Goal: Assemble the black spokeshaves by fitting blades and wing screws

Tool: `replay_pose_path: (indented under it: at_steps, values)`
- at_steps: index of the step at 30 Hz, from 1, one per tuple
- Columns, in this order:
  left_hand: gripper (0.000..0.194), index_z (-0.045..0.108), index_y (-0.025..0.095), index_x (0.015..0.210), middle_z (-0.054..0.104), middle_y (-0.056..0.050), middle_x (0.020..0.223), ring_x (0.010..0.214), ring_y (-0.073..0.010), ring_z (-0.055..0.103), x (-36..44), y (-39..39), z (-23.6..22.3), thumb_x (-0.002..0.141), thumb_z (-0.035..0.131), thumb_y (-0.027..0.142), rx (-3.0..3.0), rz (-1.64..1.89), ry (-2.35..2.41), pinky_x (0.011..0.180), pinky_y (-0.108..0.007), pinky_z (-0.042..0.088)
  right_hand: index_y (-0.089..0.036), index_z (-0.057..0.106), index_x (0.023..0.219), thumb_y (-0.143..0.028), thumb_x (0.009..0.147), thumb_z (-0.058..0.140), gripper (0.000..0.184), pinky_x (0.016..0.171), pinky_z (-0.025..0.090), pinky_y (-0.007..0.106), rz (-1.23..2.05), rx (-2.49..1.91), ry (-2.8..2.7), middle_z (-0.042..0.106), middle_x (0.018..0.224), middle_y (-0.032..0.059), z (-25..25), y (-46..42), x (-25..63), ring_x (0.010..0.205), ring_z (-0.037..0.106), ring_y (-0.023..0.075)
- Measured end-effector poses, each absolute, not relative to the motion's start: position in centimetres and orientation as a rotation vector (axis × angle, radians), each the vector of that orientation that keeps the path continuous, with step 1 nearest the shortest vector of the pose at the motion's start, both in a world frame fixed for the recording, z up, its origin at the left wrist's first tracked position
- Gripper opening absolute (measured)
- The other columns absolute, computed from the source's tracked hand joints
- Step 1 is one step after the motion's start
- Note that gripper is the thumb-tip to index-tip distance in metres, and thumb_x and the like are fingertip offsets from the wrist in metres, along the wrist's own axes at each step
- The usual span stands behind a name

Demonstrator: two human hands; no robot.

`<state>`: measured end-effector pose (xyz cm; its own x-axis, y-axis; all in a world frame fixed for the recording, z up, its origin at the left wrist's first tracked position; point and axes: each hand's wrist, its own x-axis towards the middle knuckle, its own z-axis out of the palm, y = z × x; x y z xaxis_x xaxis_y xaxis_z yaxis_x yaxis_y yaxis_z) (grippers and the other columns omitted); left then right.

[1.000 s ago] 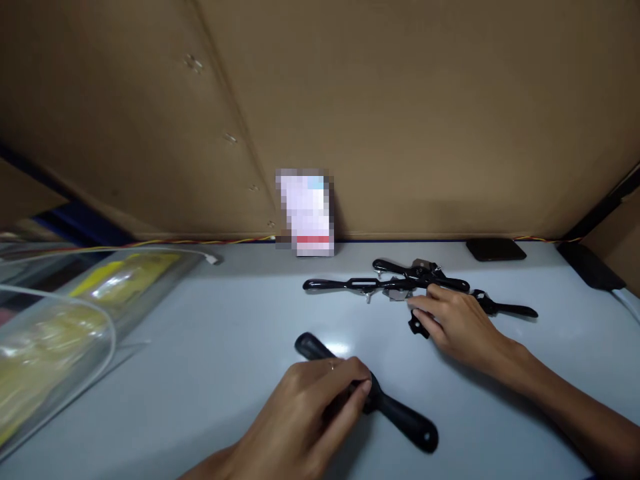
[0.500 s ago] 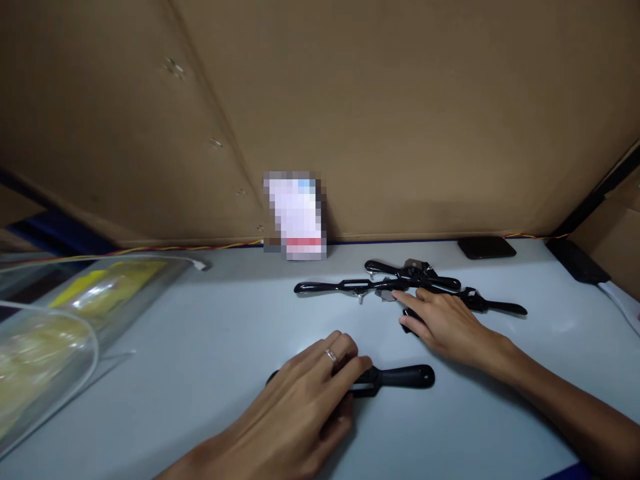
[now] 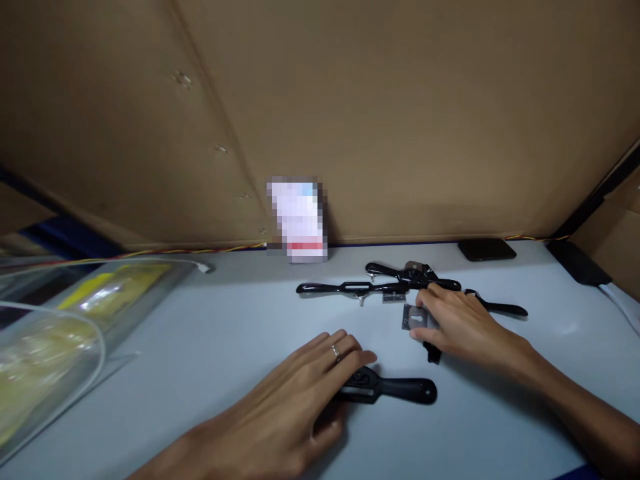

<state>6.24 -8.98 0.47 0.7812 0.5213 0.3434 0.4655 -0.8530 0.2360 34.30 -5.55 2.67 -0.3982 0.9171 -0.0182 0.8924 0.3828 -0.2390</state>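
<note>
My left hand (image 3: 305,393), with a ring on one finger, is closed over a black spokeshave body (image 3: 407,390) at the front of the table. Its right handle and part of the slotted middle show; the rest lies under my hand. Further back, my right hand (image 3: 457,323) pinches a flat grey spokeshave blade (image 3: 416,317) with a keyhole-shaped slot. Just below those fingers is a small black metal piece (image 3: 432,352), partly covered. Behind are more black spokeshaves (image 3: 320,288), overlapping, with silver screws. A second small metal blade (image 3: 394,297) lies against one of them.
A phone-like device with a blurred screen (image 3: 303,220) leans on the cardboard wall (image 3: 400,120). A dark phone (image 3: 487,249) lies at the back right. Plastic bags with yellow contents (image 3: 75,320) and a white cable (image 3: 100,340) take up the left side.
My right hand has drawn a blade slightly right and toward me, away from the spokeshaves, and now pinches it. My left hand has shifted a little left, uncovering more of the spokeshave's middle.
</note>
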Motion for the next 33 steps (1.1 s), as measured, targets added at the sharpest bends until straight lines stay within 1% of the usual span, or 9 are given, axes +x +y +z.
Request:
replay_pose_path:
  at_steps: [4, 8, 14, 17, 19, 23, 26, 30, 33]
  values:
    - [0.037, 0.053, 0.021, 0.119, 0.066, -0.007, 0.107, 0.088, -0.0239, 0.064, 5.9, -7.8, 0.6, 0.083, 0.047, 0.012, 2.842, 0.592, 0.774, 0.079, -0.041, 0.058, -0.023, 0.054, 0.087, -0.027, 0.082, 0.071, 0.018, 0.067, 0.037, 0.036, 0.548, -1.639, -2.411, 0.065, 0.098, 0.0063, 2.7, -5.3, 34.5, 0.084, 0.059, 0.0262]
    - [0.023, 0.055, 0.022, 0.111, 0.063, -0.005, 0.097, 0.082, -0.0222, 0.061, 5.9, -7.4, -0.1, 0.091, 0.047, 0.015, 2.735, 0.554, 0.814, 0.07, -0.037, 0.055, -0.024, 0.053, 0.092, -0.018, 0.075, 0.07, 0.025, 0.063, 0.037, 0.033, 0.649, -1.628, -2.319, 0.064, 0.087, 0.0031, 2.0, -4.9, 34.0, 0.079, 0.057, 0.023]
    - [0.026, 0.051, 0.023, 0.121, 0.062, -0.005, 0.103, 0.087, -0.0203, 0.062, 6.2, -8.0, -0.7, 0.096, 0.049, 0.015, 2.57, 0.593, 0.863, 0.072, -0.033, 0.055, -0.025, 0.06, 0.114, -0.016, 0.084, 0.063, 0.032, 0.062, 0.039, 0.031, 0.752, -1.512, -2.212, 0.06, 0.072, -0.0028, 2.1, -4.9, 33.3, 0.069, 0.055, 0.0183]
    - [0.021, 0.051, 0.022, 0.113, 0.061, -0.004, 0.1, 0.086, -0.0204, 0.06, 6.3, -8.0, -0.4, 0.093, 0.05, 0.014, 2.582, 0.573, 0.846, 0.072, -0.034, 0.054, -0.024, 0.072, 0.096, -0.012, 0.087, 0.059, 0.019, 0.069, 0.043, 0.032, 0.805, -1.448, -2.136, 0.068, 0.077, -0.0004, 2.4, -4.6, 33.5, 0.072, 0.06, 0.0175]
    - [0.022, 0.05, 0.022, 0.112, 0.06, -0.003, 0.096, 0.083, -0.0203, 0.058, 6.2, -7.9, -0.1, 0.092, 0.047, 0.014, 2.631, 0.56, 0.826, 0.07, -0.035, 0.053, -0.023, 0.075, 0.086, -0.01, 0.087, 0.057, 0.022, 0.073, 0.046, 0.033, 0.862, -1.424, -2.092, 0.075, 0.085, 0.0019, 2.3, -4.3, 33.7, 0.078, 0.065, 0.0182]
    - [0.03, 0.051, 0.022, 0.112, 0.059, -0.003, 0.094, 0.082, -0.0207, 0.058, 5.9, -7.5, 0.2, 0.085, 0.044, 0.011, 2.715, 0.536, 0.777, 0.071, -0.036, 0.052, -0.023, 0.079, 0.099, -0.005, 0.083, 0.057, 0.033, 0.073, 0.05, 0.032, 0.99, -1.412, -2.088, 0.078, 0.095, 0.003, 1.9, -4.1, 33.8, 0.084, 0.069, 0.0191]
    - [0.026, 0.053, 0.02, 0.106, 0.059, -0.004, 0.092, 0.08, -0.0214, 0.057, 5.7, -7.2, 0.0, 0.082, 0.046, 0.011, 2.742, 0.528, 0.804, 0.07, -0.037, 0.051, -0.024, 0.079, 0.105, -0.003, 0.08, 0.06, 0.038, 0.077, 0.05, 0.034, 0.875, -1.404, -2.148, 0.078, 0.096, 0.0034, 1.7, -4.4, 33.5, 0.086, 0.069, 0.0203]
    - [0.017, 0.058, 0.019, 0.102, 0.06, -0.004, 0.087, 0.075, -0.0217, 0.055, 5.6, -6.9, -0.2, 0.092, 0.046, 0.014, 2.788, 0.525, 0.799, 0.064, -0.036, 0.048, -0.021, 0.08, 0.097, -0.01, 0.091, 0.06, 0.024, 0.081, 0.048, 0.038, 0.534, -1.309, -2.291, 0.077, 0.096, 0.0078, 1.7, -4.9, 33.1, 0.089, 0.068, 0.0232]
    - [0.018, 0.06, 0.019, 0.103, 0.061, -0.005, 0.088, 0.076, -0.0216, 0.055, 5.8, -7.1, -0.3, 0.097, 0.043, 0.015, 2.803, 0.531, 0.76, 0.065, -0.036, 0.049, -0.021, 0.08, 0.091, -0.014, 0.094, 0.061, 0.021, 0.076, 0.046, 0.038, 0.511, -1.286, -2.29, 0.075, 0.087, 0.0069, 2.0, -5.3, 32.9, 0.081, 0.066, 0.0217]
